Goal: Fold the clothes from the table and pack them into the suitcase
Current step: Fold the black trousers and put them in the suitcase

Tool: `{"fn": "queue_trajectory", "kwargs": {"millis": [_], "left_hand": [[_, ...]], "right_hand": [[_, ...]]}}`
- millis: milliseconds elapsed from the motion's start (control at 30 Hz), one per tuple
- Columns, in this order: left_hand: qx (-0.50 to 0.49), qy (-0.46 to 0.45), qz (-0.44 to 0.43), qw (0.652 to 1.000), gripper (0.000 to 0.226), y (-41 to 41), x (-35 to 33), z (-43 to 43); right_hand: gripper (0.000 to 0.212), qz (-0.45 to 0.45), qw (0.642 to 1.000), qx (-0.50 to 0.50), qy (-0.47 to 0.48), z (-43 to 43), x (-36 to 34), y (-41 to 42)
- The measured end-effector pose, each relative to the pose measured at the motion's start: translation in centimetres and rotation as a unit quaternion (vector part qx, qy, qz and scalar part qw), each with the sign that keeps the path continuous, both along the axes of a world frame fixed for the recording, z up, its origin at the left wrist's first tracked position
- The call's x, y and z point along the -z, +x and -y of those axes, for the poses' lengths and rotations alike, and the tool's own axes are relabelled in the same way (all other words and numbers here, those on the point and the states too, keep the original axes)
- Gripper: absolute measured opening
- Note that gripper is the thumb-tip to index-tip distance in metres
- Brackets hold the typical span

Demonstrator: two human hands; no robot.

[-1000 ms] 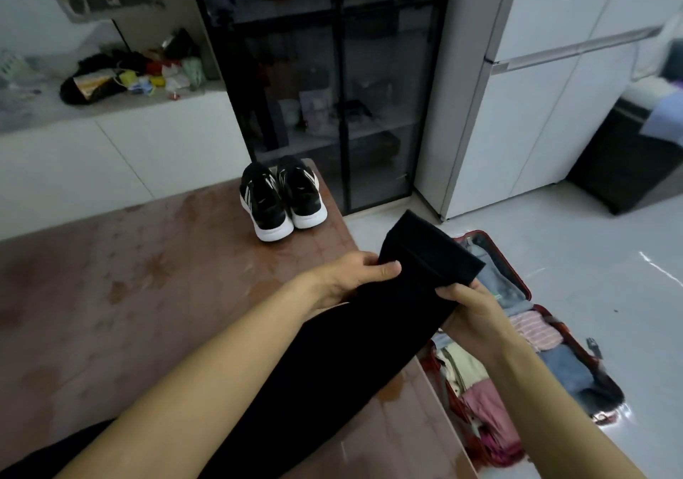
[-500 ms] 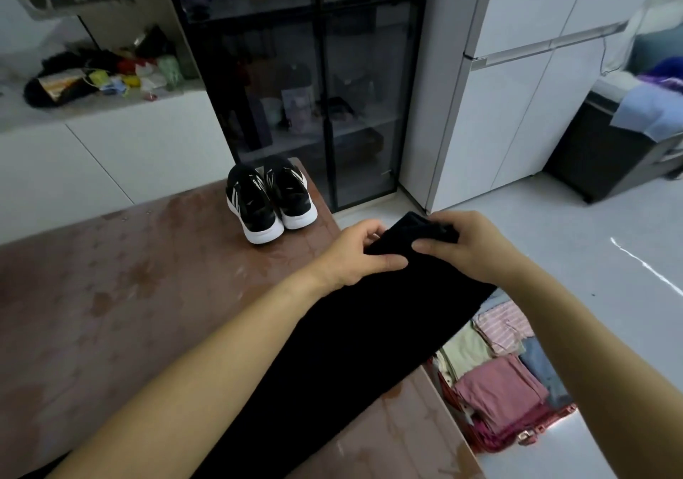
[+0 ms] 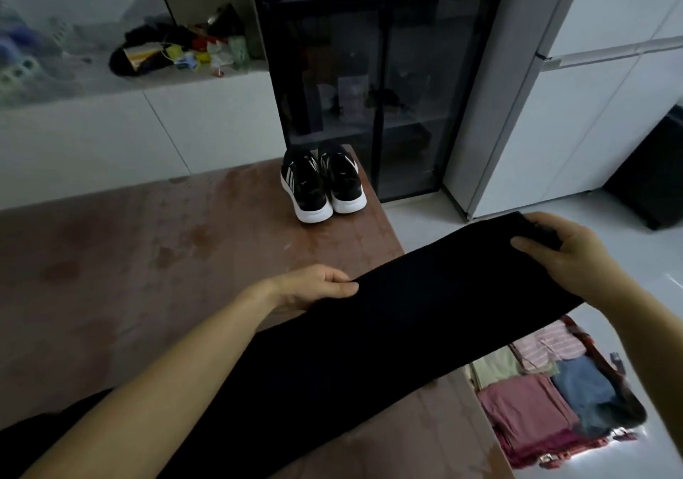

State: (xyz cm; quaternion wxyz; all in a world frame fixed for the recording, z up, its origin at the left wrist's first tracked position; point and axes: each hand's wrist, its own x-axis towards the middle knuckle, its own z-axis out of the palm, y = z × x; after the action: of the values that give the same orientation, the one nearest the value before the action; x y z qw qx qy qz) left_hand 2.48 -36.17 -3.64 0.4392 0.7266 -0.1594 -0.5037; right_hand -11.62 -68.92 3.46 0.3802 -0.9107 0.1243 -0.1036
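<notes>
Your right hand [image 3: 565,256] curls its fingers round the far end of the black trousers [image 3: 425,316]; your left hand [image 3: 314,288] pinches their edge midway. Pull the cloth taut between both grips, then bring the far end back over evenly. Under your left fingers lies the brown table [image 3: 148,256], sneakers [image 3: 321,186] beyond; below your right fingers, the open suitcase [image 3: 630,401] on the pale floor [image 3: 425,227]
</notes>
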Motion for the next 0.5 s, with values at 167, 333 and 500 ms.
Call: {"fn": "queue_trajectory", "kwargs": {"millis": [167,333,500], "left_hand": [[0.043,0.056,-0.004,0.998,0.049,-0.2,0.5,-3.7],[-0.017,0.045,-0.021,0.999,0.047,-0.9,1.3,-7.5],[-0.05,0.125,0.162,0.978,0.041,1.1,1.4,-10.0]], "right_hand": [[0.055,0.029,0.998,0.049,0.03,0.2,-1.2,-0.9],[0.031,0.012,0.997,0.066,0.037,0.7,-0.3,0.1],[0.031,-0.021,0.996,0.082,-0.009,2.3,3.3,4.6]]}}
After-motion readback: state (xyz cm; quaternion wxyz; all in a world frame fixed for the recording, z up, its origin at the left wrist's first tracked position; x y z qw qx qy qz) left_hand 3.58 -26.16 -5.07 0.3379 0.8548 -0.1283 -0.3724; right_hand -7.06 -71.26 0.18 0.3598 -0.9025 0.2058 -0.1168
